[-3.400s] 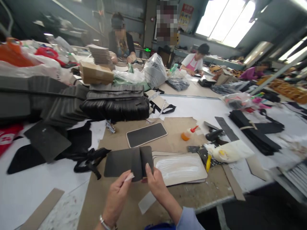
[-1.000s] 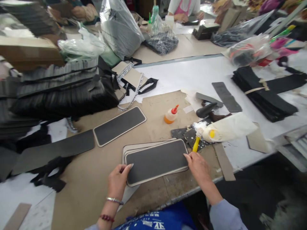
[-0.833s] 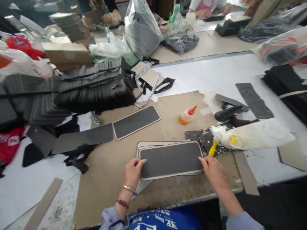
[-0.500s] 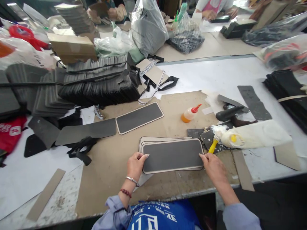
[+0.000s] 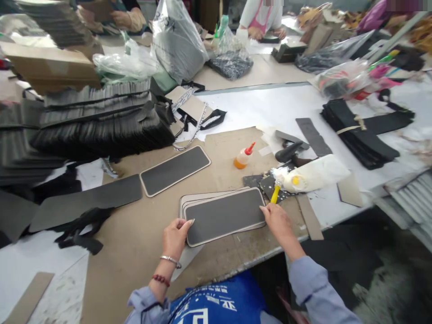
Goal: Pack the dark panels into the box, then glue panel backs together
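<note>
A dark grey rectangular panel with rounded corners and a beige border lies over similar panels, whose pale edges show behind it, slightly fanned. At its left end my left hand pinches the edge, thumb on top. My right hand pinches the right end the same way. Beyond the right hand is a yellow-handled brush with white paste on its bristles, by a white plastic bottle. Another bordered panel lies apart at the back left, touching or nearly touching a plain dark strip.
Banded stacks of dark pieces stand at the back left. A small bottle of orange liquid stands behind the panels. Black strips tied in a bundle lie at the right. The table's front edge runs close before me. Other people work across the table.
The view has turned to the right, so most things appear farther left. The top panel now sits tilted, its right end farther from me. Both hands keep their pinch on it.
</note>
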Tool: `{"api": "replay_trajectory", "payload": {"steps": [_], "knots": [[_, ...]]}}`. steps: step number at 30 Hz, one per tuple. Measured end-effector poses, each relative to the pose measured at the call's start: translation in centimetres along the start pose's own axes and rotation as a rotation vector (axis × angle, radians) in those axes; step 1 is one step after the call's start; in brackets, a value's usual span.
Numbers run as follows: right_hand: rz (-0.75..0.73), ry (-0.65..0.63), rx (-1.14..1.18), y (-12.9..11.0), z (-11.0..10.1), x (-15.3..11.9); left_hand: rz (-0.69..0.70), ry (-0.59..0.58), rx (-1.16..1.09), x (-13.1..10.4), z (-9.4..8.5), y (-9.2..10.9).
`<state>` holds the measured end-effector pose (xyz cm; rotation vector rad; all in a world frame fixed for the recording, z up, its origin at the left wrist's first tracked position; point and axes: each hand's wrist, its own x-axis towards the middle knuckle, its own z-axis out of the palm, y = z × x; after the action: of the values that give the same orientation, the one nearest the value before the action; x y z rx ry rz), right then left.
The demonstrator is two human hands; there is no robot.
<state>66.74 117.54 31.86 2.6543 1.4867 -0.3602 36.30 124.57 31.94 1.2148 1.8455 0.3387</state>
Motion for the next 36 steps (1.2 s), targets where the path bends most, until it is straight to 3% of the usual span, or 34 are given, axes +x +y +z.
{"api": "replay_trajectory", "payload": {"steps": [5, 9, 14, 18, 26, 29, 31, 36], "knots": [[0.064, 0.027, -0.001, -0.3, -0.8, -0.4, -0.006, -0.03, 0.069, 0.4, -0.1, -0.4], [0.081, 0.104, 0.103, 0.8, -1.2, -1.2, -0.022, 0.051, 0.125, -0.1, -0.3, -0.3], [0.005, 0.049, 0.261, 2.2, -0.5, -2.5, 0.009, -0.005, 0.099, -1.5, -0.7, -0.3], [-0.019, 0.029, 0.211, 2.2, 0.2, -3.0, 0.072, -0.005, 0.172, -2.0, -0.5, -0.6], [-0.079, 0.105, 0.222, 2.3, 0.7, -3.0, 0.214, 0.12, 0.075, -2.7, 0.1, -0.5], [-0.095, 0.131, 0.266, 2.3, 1.0, -2.7, 0.184, 0.155, -0.014, -3.1, 0.0, 0.2], [-0.092, 0.137, 0.3, 2.3, 1.0, -2.6, 0.113, 0.123, -0.087, -3.1, 0.0, 0.7], [-0.025, 0.093, 0.415, 2.3, 1.1, -2.0, -0.009, -0.134, -0.285, -2.3, -0.1, 1.3]]}}
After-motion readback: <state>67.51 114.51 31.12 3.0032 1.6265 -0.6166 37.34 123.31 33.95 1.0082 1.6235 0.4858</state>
